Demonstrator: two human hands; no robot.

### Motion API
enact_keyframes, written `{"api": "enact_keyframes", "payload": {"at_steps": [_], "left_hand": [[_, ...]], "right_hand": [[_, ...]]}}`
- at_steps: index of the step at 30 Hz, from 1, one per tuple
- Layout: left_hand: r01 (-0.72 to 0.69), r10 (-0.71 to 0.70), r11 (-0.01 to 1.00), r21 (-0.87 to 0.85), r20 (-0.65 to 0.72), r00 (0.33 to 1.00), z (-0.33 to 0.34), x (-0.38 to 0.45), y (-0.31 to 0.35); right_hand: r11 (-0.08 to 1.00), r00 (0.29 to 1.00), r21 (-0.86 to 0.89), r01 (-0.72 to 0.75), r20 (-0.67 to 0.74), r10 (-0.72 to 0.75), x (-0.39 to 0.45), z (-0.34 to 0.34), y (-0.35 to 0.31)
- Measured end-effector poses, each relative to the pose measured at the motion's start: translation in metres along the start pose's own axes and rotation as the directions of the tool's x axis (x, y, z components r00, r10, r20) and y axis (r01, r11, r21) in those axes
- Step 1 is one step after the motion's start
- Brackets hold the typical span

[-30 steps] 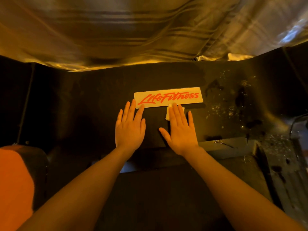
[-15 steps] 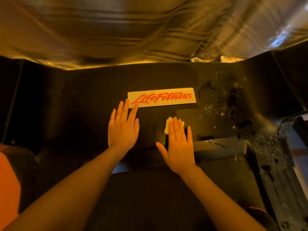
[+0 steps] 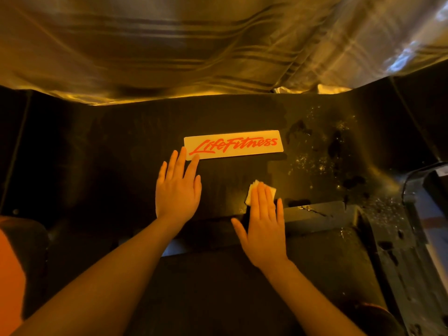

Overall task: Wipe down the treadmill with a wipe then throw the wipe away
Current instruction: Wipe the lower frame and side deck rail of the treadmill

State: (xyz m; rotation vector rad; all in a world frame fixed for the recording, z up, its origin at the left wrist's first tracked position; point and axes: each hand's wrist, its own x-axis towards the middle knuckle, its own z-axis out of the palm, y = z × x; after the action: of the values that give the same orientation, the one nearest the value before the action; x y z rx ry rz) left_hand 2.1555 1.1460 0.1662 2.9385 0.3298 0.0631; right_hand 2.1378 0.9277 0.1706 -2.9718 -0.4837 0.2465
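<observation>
The black treadmill motor cover [image 3: 121, 166] fills the middle of the head view, with a white LifeFitness label [image 3: 233, 144] in red letters. My left hand [image 3: 178, 190] rests flat on the cover, fingers straight, its fingertips touching the label's lower left corner. My right hand [image 3: 263, 224] presses a small folded white wipe [image 3: 252, 192] flat against the cover below the label, near the cover's front edge. Only the wipe's far corners show past my fingertips.
Wet streaks and droplets [image 3: 315, 163] speckle the cover to the right of the label. A shiny striped curtain [image 3: 218, 44] hangs behind the treadmill. The dark belt [image 3: 218, 287] lies under my arms. An orange shape [image 3: 9, 275] sits at the lower left, and the side rail [image 3: 397, 263] at the right.
My right hand has slid the wipe down, away from the label toward the cover's front edge. My left hand has stayed flat in place.
</observation>
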Motion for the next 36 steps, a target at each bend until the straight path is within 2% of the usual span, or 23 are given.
{"api": "enact_keyframes", "payload": {"at_steps": [4,7,11,17,21,25,30,36], "left_hand": [[-0.001,0.001,1.0,-0.008,-0.001,1.0,0.0,0.0,0.0],[0.003,-0.003,1.0,0.002,0.018,1.0,-0.002,0.0,0.001],[0.012,-0.013,1.0,0.008,0.026,1.0,-0.002,0.001,0.001],[0.005,-0.005,1.0,0.007,0.02,1.0,-0.001,0.0,0.0],[0.003,-0.003,1.0,-0.006,-0.001,1.0,0.0,0.0,0.0],[-0.009,0.009,1.0,-0.019,-0.011,1.0,0.0,0.0,-0.001],[0.003,-0.003,1.0,-0.015,-0.003,1.0,0.002,0.001,0.0],[0.001,-0.001,1.0,-0.026,-0.005,1.0,0.002,0.0,-0.001]], "right_hand": [[1.0,1.0,0.006,0.019,-0.001,-0.019,0.002,0.002,0.005],[1.0,1.0,0.021,0.0,-0.026,0.0,0.043,-0.006,0.008],[0.999,0.999,-0.004,-0.037,0.036,0.037,0.089,-0.021,0.013],[0.996,0.999,0.074,-0.042,-0.01,0.043,0.052,-0.014,0.008],[0.999,1.0,0.051,0.008,-0.009,-0.007,0.012,-0.001,0.017],[0.996,0.996,-0.034,0.086,-0.008,-0.086,0.035,-0.008,0.035],[0.993,0.998,-0.097,0.061,0.022,-0.059,0.092,-0.027,0.052],[0.999,0.999,-0.032,0.035,0.002,-0.035,0.069,-0.019,0.055]]}}
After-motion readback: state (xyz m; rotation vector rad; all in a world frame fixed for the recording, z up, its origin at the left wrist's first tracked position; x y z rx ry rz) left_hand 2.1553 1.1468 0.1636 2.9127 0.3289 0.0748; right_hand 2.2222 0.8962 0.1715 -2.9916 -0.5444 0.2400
